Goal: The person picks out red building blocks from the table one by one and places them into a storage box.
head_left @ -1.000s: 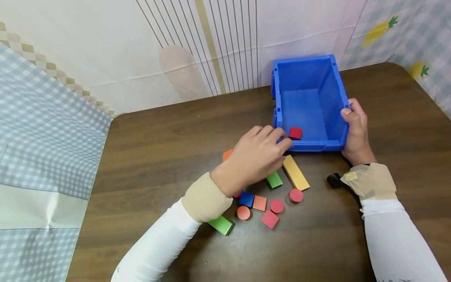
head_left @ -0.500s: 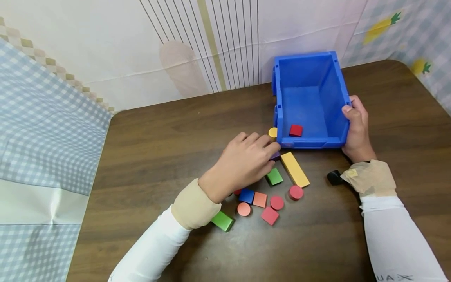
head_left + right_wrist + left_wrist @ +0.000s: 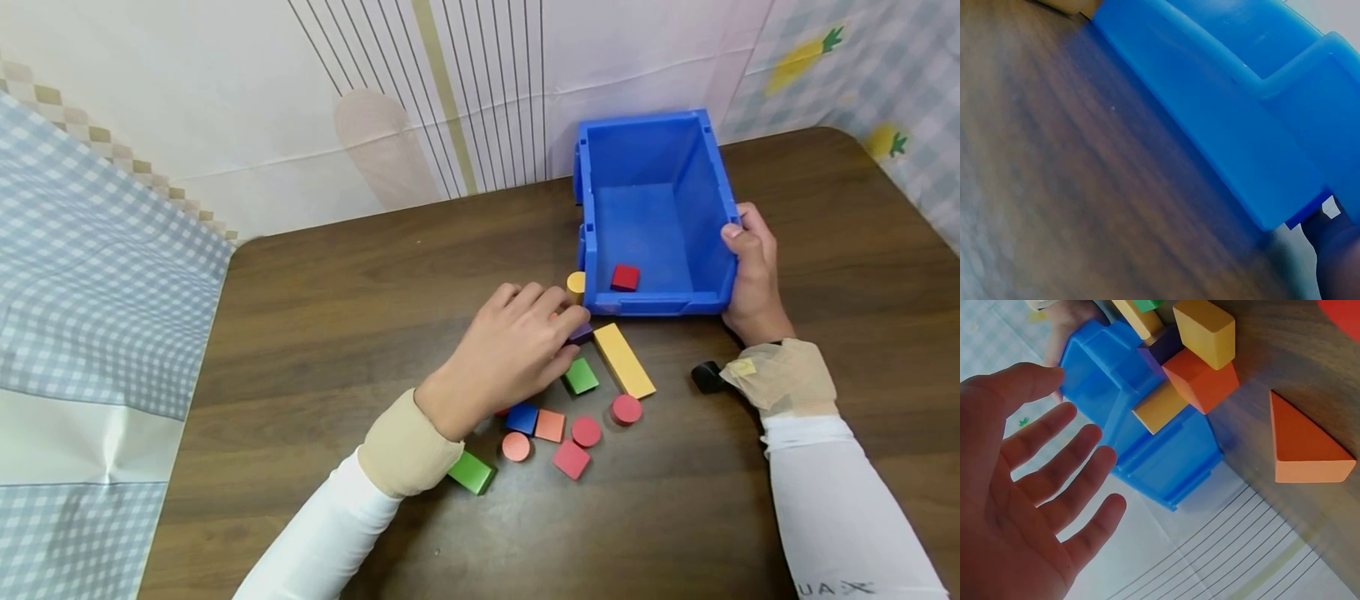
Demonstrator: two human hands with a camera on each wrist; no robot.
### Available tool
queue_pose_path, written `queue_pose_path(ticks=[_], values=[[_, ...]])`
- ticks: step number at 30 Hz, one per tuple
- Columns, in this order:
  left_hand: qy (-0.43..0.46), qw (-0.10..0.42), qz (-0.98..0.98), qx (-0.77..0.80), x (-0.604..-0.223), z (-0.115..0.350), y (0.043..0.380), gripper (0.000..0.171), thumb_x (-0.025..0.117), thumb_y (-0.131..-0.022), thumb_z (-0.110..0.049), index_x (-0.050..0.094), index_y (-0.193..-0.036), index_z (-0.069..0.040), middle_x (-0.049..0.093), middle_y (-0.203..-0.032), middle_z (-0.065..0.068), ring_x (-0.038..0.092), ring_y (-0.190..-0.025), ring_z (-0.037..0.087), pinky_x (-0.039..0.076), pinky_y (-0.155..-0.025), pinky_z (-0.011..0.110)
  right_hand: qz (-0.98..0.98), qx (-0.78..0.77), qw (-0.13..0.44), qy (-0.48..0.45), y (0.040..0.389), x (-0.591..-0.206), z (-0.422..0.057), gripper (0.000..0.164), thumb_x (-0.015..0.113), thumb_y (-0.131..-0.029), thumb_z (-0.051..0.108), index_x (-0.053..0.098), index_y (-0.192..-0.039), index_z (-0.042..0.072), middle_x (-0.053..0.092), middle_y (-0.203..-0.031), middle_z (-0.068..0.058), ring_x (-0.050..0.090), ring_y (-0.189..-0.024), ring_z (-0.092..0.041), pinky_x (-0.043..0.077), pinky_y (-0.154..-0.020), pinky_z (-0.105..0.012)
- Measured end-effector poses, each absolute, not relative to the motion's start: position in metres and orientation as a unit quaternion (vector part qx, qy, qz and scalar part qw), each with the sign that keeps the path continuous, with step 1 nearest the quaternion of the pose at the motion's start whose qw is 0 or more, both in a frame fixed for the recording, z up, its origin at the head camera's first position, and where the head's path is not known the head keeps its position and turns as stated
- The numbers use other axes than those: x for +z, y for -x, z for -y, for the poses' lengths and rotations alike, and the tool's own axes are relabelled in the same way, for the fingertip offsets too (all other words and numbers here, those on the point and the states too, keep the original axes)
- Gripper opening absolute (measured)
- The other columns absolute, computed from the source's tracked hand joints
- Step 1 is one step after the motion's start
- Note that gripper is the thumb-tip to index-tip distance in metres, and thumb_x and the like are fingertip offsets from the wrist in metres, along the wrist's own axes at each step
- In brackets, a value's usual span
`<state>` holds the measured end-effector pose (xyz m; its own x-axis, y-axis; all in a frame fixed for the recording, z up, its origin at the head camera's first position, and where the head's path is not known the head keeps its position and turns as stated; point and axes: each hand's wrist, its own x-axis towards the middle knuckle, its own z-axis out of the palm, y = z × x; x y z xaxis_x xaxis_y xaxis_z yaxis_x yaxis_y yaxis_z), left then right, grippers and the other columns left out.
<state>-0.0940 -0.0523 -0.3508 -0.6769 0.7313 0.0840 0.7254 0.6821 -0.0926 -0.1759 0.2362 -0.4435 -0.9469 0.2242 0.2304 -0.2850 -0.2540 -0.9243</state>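
Note:
My left hand (image 3: pixel 502 350) hovers palm down over the blocks at the near left corner of a blue plastic bin (image 3: pixel 666 307). In the left wrist view its fingers (image 3: pixel 1063 462) are spread and loosely bent, with nothing in them. Around its fingertips are a yellow cylinder (image 3: pixel 576 283), a purple block (image 3: pixel 581 333), an orange block (image 3: pixel 1204 381) and a yellow block (image 3: pixel 1207 334). My right hand (image 3: pixel 756 279) grips the bin's right side, thumb over the rim and fingers outside. A single red block (image 3: pixel 625 277) lies inside the bin.
Several wooden pieces lie nearer me: a long yellow block (image 3: pixel 625 361), green blocks (image 3: pixel 581 377), a blue block (image 3: pixel 522 418) and red discs (image 3: pixel 587 432). An orange triangle (image 3: pixel 1307 447) lies apart. Behind the wooden table (image 3: pixel 330 317) hangs a patterned cloth (image 3: pixel 262 100).
My left hand has drawn back leftward from the bin's near left corner, uncovering the yellow cylinder and the purple block. My right hand keeps its grip on the bin.

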Motion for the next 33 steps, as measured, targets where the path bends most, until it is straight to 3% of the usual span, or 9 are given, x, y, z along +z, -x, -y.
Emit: queue_pose_path(ticks=[33], values=[[0.393,0.095,0.915,-0.006,-0.373,0.078,0.077,0.038,0.049,-0.097,-0.043,0.063,-0.125,-0.021,0.061,-0.120,0.001,0.056,-0.105,0.019,0.042,-0.089,0.036,0.598,0.786,0.158,-0.023,0.175,-0.442,-0.236,0.021,0.052,-0.086,0.023,0.057,-0.096,0.005,0.054,-0.107,-0.015,0.048,-0.096,-0.027,0.038,-0.077,-0.033]])
